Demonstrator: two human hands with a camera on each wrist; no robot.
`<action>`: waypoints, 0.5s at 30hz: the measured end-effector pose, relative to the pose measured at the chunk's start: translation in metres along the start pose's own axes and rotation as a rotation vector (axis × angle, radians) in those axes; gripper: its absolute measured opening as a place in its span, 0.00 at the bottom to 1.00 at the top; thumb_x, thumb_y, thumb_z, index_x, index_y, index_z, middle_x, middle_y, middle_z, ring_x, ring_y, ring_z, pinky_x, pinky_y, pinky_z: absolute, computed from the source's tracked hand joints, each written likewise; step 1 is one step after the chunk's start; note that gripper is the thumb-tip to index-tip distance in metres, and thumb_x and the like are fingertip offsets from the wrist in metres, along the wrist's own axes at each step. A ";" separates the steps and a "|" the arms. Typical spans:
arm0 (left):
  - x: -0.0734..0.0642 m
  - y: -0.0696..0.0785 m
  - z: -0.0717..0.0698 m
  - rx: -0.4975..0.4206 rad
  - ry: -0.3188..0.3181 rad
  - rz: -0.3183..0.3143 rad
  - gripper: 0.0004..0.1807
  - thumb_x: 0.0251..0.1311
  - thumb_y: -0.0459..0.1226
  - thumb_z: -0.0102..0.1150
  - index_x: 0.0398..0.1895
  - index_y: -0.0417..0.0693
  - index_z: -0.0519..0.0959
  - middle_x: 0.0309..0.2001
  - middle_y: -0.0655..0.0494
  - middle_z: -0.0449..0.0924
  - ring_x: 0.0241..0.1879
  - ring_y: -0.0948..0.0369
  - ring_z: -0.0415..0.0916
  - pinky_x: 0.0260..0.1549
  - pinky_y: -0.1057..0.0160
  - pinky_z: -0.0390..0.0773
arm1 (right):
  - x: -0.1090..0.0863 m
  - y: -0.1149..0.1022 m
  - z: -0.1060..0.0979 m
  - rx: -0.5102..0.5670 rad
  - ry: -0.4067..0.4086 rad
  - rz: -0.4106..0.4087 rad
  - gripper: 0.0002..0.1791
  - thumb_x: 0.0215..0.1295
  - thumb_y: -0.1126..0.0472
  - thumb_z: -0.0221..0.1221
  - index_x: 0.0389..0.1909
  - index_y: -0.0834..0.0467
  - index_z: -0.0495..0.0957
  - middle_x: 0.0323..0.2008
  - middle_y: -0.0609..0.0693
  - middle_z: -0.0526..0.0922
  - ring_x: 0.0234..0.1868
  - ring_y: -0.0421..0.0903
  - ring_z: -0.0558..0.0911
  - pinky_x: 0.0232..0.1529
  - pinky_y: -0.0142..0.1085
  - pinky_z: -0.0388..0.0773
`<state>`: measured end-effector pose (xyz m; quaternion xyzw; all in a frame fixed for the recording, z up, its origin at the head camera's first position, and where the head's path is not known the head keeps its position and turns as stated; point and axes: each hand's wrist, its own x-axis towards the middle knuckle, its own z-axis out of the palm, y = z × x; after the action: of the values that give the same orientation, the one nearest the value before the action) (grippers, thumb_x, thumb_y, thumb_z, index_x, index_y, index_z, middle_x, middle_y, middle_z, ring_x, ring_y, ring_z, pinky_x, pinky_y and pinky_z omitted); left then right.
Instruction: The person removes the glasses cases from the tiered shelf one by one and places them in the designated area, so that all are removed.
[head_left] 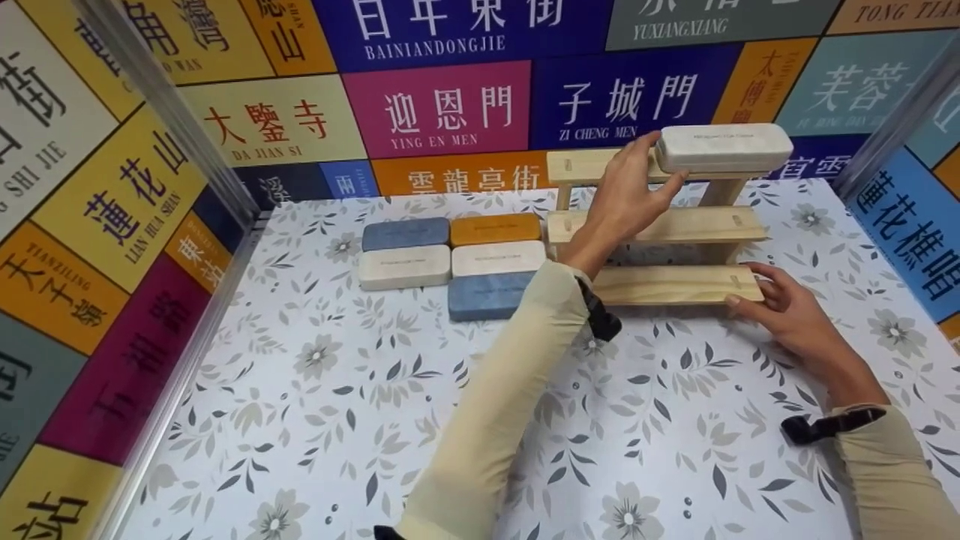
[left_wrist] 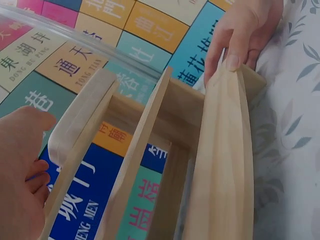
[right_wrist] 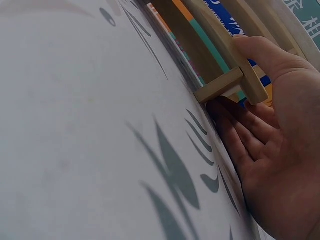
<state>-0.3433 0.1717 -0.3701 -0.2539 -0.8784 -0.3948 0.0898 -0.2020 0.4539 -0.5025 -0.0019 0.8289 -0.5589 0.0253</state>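
Note:
A three-tier wooden rack stands toward the back right of the table. On the right part of its top tier lies a long white case with rounded corners and faint print. My left hand is at the left end of this case, thumb at the front and fingertips by the back edge. In the left wrist view its fingers are spread beside the white case. With the thumb above and fingers below, my right hand grips the right end of the lowest tier.
Left of the rack, several similar cases lie side by side: two blue ones, including a front blue case, an orange case and two white ones. A floral cloth covers the table. Printed panels stand along the back and sides.

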 end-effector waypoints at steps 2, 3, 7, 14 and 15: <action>0.003 0.004 0.003 0.042 -0.009 0.002 0.42 0.76 0.54 0.63 0.85 0.50 0.61 0.78 0.57 0.72 0.75 0.65 0.71 0.71 0.75 0.71 | 0.000 0.000 0.001 -0.004 0.003 0.007 0.42 0.80 0.57 0.64 0.86 0.54 0.54 0.59 0.24 0.80 0.55 0.24 0.83 0.52 0.17 0.77; 0.004 0.006 0.004 0.063 -0.013 -0.003 0.42 0.76 0.54 0.63 0.86 0.49 0.60 0.79 0.57 0.70 0.77 0.65 0.69 0.73 0.75 0.69 | 0.000 0.000 0.001 0.001 0.004 0.009 0.42 0.79 0.58 0.64 0.86 0.54 0.55 0.59 0.24 0.81 0.55 0.24 0.84 0.52 0.17 0.77; 0.013 0.012 0.006 0.124 -0.036 -0.033 0.45 0.76 0.54 0.62 0.87 0.48 0.56 0.83 0.57 0.64 0.81 0.64 0.63 0.78 0.75 0.61 | 0.000 0.000 0.002 0.007 -0.002 -0.007 0.41 0.80 0.58 0.64 0.86 0.54 0.55 0.59 0.25 0.81 0.56 0.25 0.84 0.52 0.18 0.78; 0.024 0.018 0.010 0.167 -0.092 -0.071 0.46 0.78 0.55 0.59 0.89 0.49 0.52 0.85 0.58 0.61 0.82 0.66 0.60 0.79 0.76 0.57 | -0.001 0.001 0.002 0.123 -0.020 -0.056 0.39 0.79 0.65 0.63 0.84 0.57 0.58 0.60 0.32 0.85 0.55 0.30 0.87 0.51 0.20 0.81; 0.025 0.018 0.011 0.169 -0.092 -0.073 0.45 0.79 0.55 0.58 0.88 0.48 0.53 0.85 0.58 0.62 0.82 0.66 0.61 0.79 0.76 0.58 | -0.002 0.001 0.002 0.127 -0.018 -0.057 0.38 0.78 0.65 0.63 0.84 0.56 0.58 0.60 0.32 0.85 0.55 0.30 0.87 0.51 0.20 0.81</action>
<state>-0.3548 0.1993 -0.3570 -0.2310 -0.9205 -0.3101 0.0559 -0.2001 0.4524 -0.5044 -0.0289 0.7912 -0.6107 0.0172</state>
